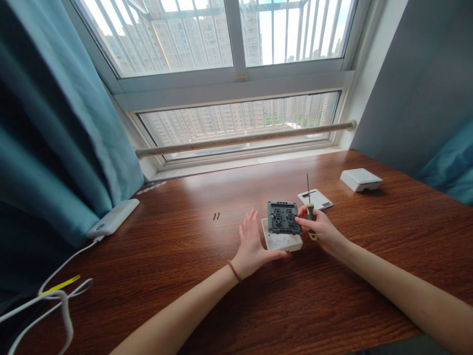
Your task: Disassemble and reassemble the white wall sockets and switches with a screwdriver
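Note:
My right hand [325, 230] is closed round a screwdriver [311, 214], whose shaft points up. Its thumb and fingertips also reach the right edge of a dark grey wall switch module [283, 217]. The module lies tilted over a white back box [283, 242] and hides much of it. My left hand [253, 244] is spread open at the box's left side, thumb stretched along its near edge. Whether the thumb touches the box I cannot tell. Two small screws [216, 216] lie on the table left of the hands.
A white frame plate [325, 201] lies just behind my right hand. Farther right on the wooden table [177, 276] sits another white switch box [361, 179]. At the left are a white power strip [114, 218], its cable and a yellow strip [61, 284]. The window is behind.

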`<state>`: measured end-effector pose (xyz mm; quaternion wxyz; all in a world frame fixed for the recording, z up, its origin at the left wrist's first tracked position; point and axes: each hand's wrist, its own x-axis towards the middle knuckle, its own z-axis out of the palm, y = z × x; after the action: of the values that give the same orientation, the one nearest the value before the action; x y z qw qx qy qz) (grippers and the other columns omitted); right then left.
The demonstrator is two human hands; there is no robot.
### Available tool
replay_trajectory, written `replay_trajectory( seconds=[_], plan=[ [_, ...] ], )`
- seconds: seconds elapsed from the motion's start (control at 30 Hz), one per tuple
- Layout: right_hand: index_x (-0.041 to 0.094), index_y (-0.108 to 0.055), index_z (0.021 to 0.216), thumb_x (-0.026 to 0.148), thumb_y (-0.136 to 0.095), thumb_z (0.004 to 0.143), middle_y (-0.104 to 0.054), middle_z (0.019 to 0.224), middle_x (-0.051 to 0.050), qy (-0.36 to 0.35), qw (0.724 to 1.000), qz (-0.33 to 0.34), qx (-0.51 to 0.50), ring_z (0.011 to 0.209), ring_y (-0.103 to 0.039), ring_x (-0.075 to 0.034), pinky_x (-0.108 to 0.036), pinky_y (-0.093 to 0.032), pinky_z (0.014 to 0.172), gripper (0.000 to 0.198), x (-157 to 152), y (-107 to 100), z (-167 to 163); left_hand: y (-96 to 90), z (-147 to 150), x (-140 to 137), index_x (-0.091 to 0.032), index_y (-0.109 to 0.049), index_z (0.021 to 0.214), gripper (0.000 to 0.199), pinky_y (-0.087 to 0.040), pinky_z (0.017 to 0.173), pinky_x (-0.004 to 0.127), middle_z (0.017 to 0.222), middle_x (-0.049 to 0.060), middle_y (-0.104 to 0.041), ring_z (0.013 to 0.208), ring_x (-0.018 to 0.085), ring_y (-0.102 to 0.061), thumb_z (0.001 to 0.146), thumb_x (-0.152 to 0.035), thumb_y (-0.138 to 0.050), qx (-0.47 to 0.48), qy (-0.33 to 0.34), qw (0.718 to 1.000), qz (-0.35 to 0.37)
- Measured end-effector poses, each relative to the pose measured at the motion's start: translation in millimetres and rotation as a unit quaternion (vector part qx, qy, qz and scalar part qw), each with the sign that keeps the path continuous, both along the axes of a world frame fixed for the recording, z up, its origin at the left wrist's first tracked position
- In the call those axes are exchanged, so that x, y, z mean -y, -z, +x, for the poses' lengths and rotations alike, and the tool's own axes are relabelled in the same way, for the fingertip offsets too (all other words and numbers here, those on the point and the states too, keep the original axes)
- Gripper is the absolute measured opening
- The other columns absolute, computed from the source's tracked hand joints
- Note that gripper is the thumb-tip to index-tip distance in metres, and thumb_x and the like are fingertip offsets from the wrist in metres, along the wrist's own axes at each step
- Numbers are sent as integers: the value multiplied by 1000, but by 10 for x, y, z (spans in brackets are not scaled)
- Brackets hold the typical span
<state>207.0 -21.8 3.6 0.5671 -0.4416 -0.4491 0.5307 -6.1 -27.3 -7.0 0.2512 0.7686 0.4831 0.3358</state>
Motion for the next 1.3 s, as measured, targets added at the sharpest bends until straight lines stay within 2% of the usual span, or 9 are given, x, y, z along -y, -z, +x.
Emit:
replay_trajectory(
  seconds=[0.07, 0.27, 0.43, 0.6, 0.73, 0.87, 0.93, 1.17, 1.3],
  plan=[
    [20, -56, 72, 28, -75, 61, -52, 70, 3, 0, 1000, 5, 20, 68, -49, -11, -24, -38, 66, 23, 6, -7, 8, -54, -53, -42, -20, -19, 137, 108, -8, 109, 54, 145, 17, -17, 135, 34, -12, 52, -53, -76, 26, 27, 999, 23],
    [19, -55, 72, 30, -74, 62, -52, 70, 2, -46, 998, 10, 50, 66, -49, -12, -25, -38, 63, 25, 10, -14, 24, -172, -149, -147, -25, -39, 130, 83, -19, 110, 47, 139, 11, -32, 131, 30, -26, 57, -43, -77, 91, 106, 990, 11],
    [19, -54, 72, 28, -74, 63, -52, 70, 2, -81, 996, 2, 48, 66, -50, -12, -24, -40, 61, 24, 20, -2, 16, -146, -168, -181, -24, -44, 126, 85, -24, 108, 47, 135, 12, -36, 128, 30, -31, 52, -44, -80, 82, 104, 991, 6],
    [22, -60, 93, 31, -73, 64, -55, 69, 3, -74, 995, -5, 69, 58, -51, -11, -24, -40, 56, 33, 26, -19, 14, -148, -172, -178, -22, -53, 114, 78, -23, 106, 52, 130, 13, -42, 127, 34, -30, 46, -48, -80, 40, 74, 995, 47],
    [17, -66, 79, 35, -71, 65, -63, 89, -5, -75, 990, 0, 121, 73, -58, -17, -28, -44, 63, 23, 29, -50, 19, -127, -156, -150, -21, -54, 111, 76, -23, 106, 51, 127, 13, -45, 125, 34, -30, 45, -51, -79, 23, 64, 995, 71],
    [20, -63, 107, 36, -69, 67, -65, 85, -4, -85, 986, 5, 141, 83, -58, -21, -34, -47, 73, 44, -2, 1, 41, -88, -137, -125, -22, -54, 111, 77, -21, 106, 52, 126, 13, -46, 125, 33, -31, 46, -54, -78, 9, 58, 994, 88],
    [21, -64, 108, 36, -68, 68, -64, 88, -5, -82, 982, 22, 166, 88, -57, -23, -36, -47, 76, 43, -21, 46, 57, -72, -134, -122, -22, -54, 113, 77, -20, 106, 53, 127, 13, -46, 125, 34, -31, 47, -54, -77, 1, 56, 994, 89],
    [24, -67, 99, 34, -61, 75, -58, 77, -3, -56, 939, 108, 323, 77, -55, -21, -34, -43, 73, 27, -2, 64, 65, -56, -148, -121, -23, -51, 119, 80, -12, 106, 57, 130, 13, -46, 128, 35, -26, 50, -53, -77, -22, 65, 996, 57],
    [24, -63, 109, 32, -56, 79, -56, 81, -4, -53, 909, 141, 388, 81, -55, -22, -35, -41, 79, 32, 35, 27, 42, -51, -157, -118, -23, -47, 125, 82, -11, 107, 56, 133, 13, -45, 130, 34, -25, 54, -51, -75, -8, 82, 996, 28]
  ],
)
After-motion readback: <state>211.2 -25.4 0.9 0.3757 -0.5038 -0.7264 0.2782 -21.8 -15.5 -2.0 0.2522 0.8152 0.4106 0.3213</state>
